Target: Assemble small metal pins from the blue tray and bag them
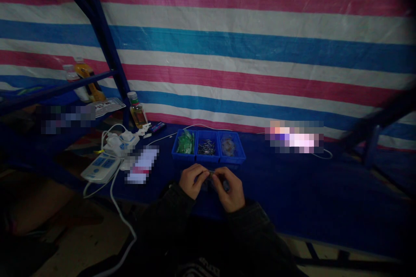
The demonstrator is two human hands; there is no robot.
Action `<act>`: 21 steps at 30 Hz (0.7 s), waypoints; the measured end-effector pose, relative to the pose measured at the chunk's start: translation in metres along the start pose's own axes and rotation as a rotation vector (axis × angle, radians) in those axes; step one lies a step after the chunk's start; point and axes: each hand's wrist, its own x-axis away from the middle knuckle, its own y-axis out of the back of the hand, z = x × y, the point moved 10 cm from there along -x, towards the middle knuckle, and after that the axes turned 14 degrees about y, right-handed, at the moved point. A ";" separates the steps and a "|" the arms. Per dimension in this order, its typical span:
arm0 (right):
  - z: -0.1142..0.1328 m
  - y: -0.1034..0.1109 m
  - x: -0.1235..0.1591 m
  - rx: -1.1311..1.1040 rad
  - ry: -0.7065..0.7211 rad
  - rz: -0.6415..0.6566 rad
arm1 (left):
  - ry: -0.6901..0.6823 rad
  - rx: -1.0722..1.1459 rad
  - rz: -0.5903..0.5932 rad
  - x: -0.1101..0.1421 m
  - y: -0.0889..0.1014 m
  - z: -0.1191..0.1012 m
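Note:
My left hand and my right hand meet just in front of three joined blue bins. Thumb and fingers of both hands are pinched together around something tiny that is too dark and small to name. Green plastic pieces or packets fill the left bin. The middle bin contains many small shiny metal pieces, perhaps screws or pins. In the right bin lie clear, translucent small pieces. Below my fingertips there is a faint translucent shape, hard to make out.
Left of the bins lie a blurred-out phone-like screen and white power strips with cables. A bottle stands behind them. Another blurred bright object is at the right rear. A blue metal post rises at left before striped sheeting.

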 end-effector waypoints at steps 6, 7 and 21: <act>-0.003 0.001 0.002 0.014 0.009 -0.009 | 0.052 0.031 -0.026 0.000 0.002 0.004; -0.004 0.002 0.002 0.020 0.012 -0.016 | 0.061 0.042 -0.030 0.000 0.002 0.005; -0.016 0.019 0.009 0.021 -0.100 -0.230 | -0.026 0.070 -0.026 0.002 0.005 -0.002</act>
